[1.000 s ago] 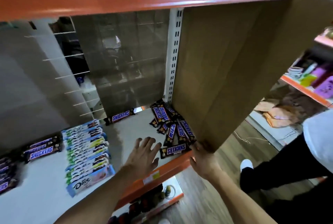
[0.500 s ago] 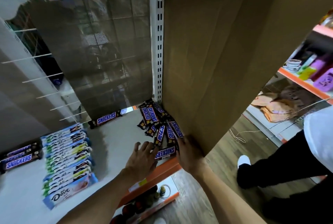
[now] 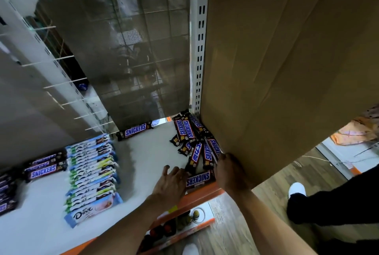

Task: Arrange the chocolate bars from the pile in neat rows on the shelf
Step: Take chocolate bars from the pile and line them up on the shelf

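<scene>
Right hand (image 3: 230,172) at pile (image 3: 191,136) — fingertips hidden, grip unclear.

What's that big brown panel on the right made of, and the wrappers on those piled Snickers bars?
The brown panel looks like cardboard: matte, dull brown, with long creases and fold lines across it. The Snickers bars seem wrapped in thin printed plastic film, judging by the slight sheen and crimped ends.

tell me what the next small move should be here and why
Probably close the left hand on the nearest Snickers bar, which lies crosswise at the front edge, right beside it. The pile behind is jumbled against the cardboard panel, while bare shelf lies between it and the Dove row. What the right hand grips is unclear.
</scene>
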A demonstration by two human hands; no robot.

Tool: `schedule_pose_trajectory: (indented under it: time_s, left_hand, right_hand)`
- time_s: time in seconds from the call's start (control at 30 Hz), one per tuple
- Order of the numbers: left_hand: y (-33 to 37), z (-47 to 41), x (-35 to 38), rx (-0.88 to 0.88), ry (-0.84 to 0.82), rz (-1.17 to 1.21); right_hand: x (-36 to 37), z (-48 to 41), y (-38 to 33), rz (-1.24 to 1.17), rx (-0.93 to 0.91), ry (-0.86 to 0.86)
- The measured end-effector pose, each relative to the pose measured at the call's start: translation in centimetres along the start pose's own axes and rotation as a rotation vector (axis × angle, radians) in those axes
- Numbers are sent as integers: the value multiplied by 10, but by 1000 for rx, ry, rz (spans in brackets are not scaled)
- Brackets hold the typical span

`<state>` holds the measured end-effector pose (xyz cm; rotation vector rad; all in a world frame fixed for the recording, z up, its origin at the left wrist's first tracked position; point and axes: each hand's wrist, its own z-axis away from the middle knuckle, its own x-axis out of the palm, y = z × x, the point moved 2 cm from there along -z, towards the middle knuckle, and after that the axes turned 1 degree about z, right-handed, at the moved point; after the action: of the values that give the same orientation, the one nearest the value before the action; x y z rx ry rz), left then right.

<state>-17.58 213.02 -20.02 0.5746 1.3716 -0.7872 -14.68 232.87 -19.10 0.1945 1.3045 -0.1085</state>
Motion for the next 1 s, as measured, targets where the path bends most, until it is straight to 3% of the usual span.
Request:
schedule_pose_trajectory:
  time_s: [0.23, 0.33, 0.4, 0.53, 0.7, 1.0]
  left_hand:
    - [-11, 16, -1, -71, -76, -67]
    - [-21, 29, 0, -108, -133, -54]
    - [-27, 36, 5, -125, -159, -48]
    - [-33, 45, 6, -160, -41, -14]
    - [-35, 57, 9, -184, -23, 11]
    - [-37, 63, 11, -228, -44, -9]
  right_hand:
    - [6, -16, -7, -60, 92, 49]
    - [-9, -6, -13, -326, 251, 21]
    - [-9, -4, -13, -258, 242, 45]
    - [-6, -8, -12, -54, 204, 51]
    - [-13, -10, -18, -103, 264, 87]
    - [-8, 0, -14, -250, 170, 195]
